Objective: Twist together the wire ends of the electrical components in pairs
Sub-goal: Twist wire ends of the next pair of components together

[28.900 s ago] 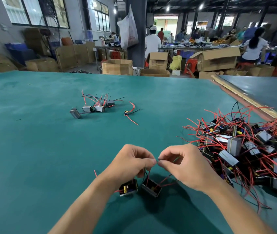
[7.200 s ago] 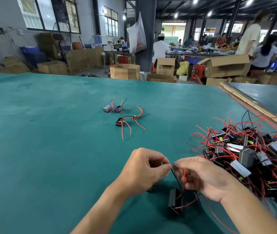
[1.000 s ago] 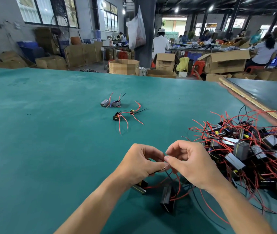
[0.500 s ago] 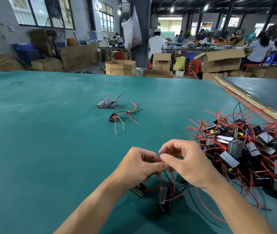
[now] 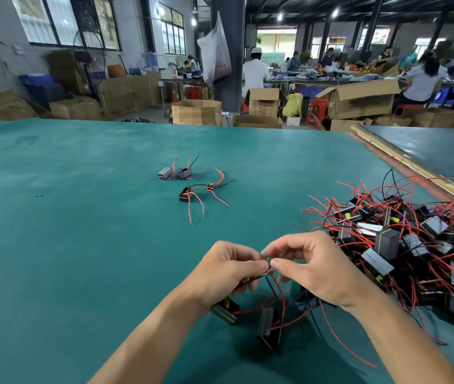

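In the head view, the person's left hand (image 5: 228, 270) and right hand (image 5: 311, 267) meet near the front edge of the green worktop (image 5: 81, 231). Each pinches the wire ends (image 5: 268, 268) between thumb and forefinger. The joint is too small to tell how far it is twisted. Two components (image 5: 268, 324) sit just under the hands. Two pairs (image 5: 192, 194) near the middle I judge finished. The large heap (image 5: 403, 245) at the right edge means most work is left. The pinched ends run left to right, and the leads drop to the components.
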### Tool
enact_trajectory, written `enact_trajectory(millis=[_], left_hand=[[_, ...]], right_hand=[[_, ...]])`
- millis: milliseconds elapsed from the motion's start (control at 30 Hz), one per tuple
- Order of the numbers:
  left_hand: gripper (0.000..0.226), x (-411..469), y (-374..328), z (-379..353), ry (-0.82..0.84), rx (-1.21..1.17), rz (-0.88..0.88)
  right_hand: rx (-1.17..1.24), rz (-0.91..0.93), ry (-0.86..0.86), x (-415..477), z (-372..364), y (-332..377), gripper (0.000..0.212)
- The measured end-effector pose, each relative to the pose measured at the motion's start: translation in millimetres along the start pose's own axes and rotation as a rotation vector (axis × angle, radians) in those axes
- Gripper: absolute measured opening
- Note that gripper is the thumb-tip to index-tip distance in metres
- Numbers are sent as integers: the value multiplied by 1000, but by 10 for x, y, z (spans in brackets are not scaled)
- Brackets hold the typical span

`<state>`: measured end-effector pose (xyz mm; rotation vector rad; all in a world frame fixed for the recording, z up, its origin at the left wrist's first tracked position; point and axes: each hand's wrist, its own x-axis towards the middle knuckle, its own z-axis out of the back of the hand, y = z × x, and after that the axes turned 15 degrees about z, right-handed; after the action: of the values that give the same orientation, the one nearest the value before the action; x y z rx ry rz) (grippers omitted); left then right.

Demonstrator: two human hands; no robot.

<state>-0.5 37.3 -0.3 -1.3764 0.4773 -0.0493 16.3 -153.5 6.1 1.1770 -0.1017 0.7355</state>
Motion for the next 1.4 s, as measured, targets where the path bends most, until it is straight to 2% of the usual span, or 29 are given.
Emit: enact_trajectory(millis=[100,467,600,800,867,1133,1233,1400], left_hand=[[15,10,-2,26,38,-35,18],[12,4,-3,49,89,-20,18],[10,-13,-3,56,44,88,-54],[20,-29,1,63,33,156,-74],[13,-30,-3,73,28,175,-73],[15,-38,6,100,36,159,-51],[14,-31,23,75,15,221,-55],[27,-24,50,-18,-26,299,-86]], right_hand=[[-63,22,27,-9,25,4,20],[-24,9,113,-28,72,-32,7],[24,-33,144,-35,53,-33,20],[54,-48,169,-41,65,-32,14],[57,-53,169,-40,61,-34,14],[108,-35,133,-18,-3,13,13],[94,-79,138,-18,-24,18,14],[99,-216,144,1,-48,47,22]])
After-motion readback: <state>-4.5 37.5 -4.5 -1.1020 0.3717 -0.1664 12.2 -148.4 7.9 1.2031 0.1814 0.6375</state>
